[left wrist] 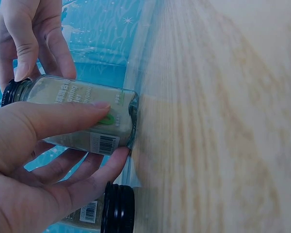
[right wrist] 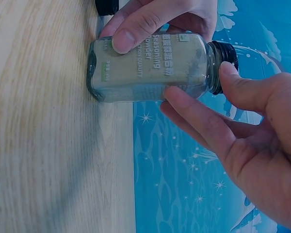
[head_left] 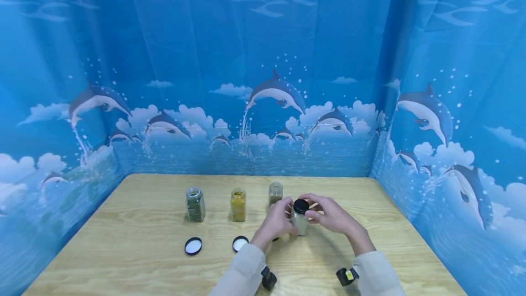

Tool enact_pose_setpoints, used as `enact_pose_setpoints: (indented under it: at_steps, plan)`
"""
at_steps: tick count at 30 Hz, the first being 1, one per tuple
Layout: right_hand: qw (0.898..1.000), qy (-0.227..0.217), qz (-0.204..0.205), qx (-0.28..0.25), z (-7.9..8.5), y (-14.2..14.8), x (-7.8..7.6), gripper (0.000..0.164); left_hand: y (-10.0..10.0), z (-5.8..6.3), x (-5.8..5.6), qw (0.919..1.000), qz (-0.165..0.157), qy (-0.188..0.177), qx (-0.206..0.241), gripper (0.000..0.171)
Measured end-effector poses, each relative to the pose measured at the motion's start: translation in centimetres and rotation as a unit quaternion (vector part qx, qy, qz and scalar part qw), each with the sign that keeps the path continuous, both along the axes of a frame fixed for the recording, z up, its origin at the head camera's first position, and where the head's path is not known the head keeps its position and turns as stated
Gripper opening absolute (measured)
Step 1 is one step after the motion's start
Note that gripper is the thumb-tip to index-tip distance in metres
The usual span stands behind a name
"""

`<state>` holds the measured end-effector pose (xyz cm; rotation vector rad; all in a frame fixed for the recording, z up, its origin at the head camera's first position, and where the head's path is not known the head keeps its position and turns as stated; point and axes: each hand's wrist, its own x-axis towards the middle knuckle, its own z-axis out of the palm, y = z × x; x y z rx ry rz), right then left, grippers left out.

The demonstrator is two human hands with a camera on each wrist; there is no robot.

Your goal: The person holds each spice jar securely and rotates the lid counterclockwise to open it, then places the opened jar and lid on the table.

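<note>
A glass jar of pale seasoning powder (head_left: 300, 224), capped with a black lid (head_left: 301, 206), stands nearly upright between both hands. My left hand (head_left: 277, 220) grips the jar's body, its thumb across the label in the left wrist view. At the top, my right hand (head_left: 330, 215) curls round the lid and upper jar; in the right wrist view its thumb presses the lid (right wrist: 225, 67) and its fingertips lie by the glass (right wrist: 136, 68). Behind the left hand is an uncapped jar of greyish-brown powder (head_left: 276, 192), partly hidden. A black lid (left wrist: 119, 208) lies beside that hand.
Two uncapped jars stand to the left, one with green flakes (head_left: 195, 207), one with yellow powder (head_left: 238, 207). In front of them, two black-rimmed lids (head_left: 193, 246) lie with white insides up. A blue dolphin-print curtain (head_left: 263, 58) surrounds the wooden table (head_left: 123, 232).
</note>
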<state>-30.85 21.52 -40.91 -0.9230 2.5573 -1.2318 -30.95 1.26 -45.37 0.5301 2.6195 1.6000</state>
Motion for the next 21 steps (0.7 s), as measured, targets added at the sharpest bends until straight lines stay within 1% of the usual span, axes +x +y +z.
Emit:
enact_pose_setpoints:
  at_steps: [9,12,17,19,21]
  plan:
    - [1.000,0.004,-0.004,0.011,0.16,0.00,0.19,0.046,-0.05,-0.08,0.02,1.0000,-0.001,-0.004,-0.001,0.051]
    - [1.000,-0.008,-0.008,0.010,0.22,0.01,0.24,0.049,-0.01,-0.13,-0.04,1.0000,0.001,-0.007,-0.004,0.051]
    - [0.999,-0.039,-0.034,0.004,0.31,-0.21,0.31,0.059,-0.05,-0.20,-0.19,0.9999,0.004,-0.008,-0.010,0.051]
    - [0.998,-0.039,-0.047,0.004,0.34,-0.41,0.35,0.060,-0.09,-0.19,-0.20,0.9999,0.002,-0.007,-0.010,0.050]
    - [0.998,-0.030,-0.061,0.010,0.33,-0.65,0.40,0.059,-0.09,-0.20,-0.21,0.9999,0.000,-0.008,-0.008,0.049]
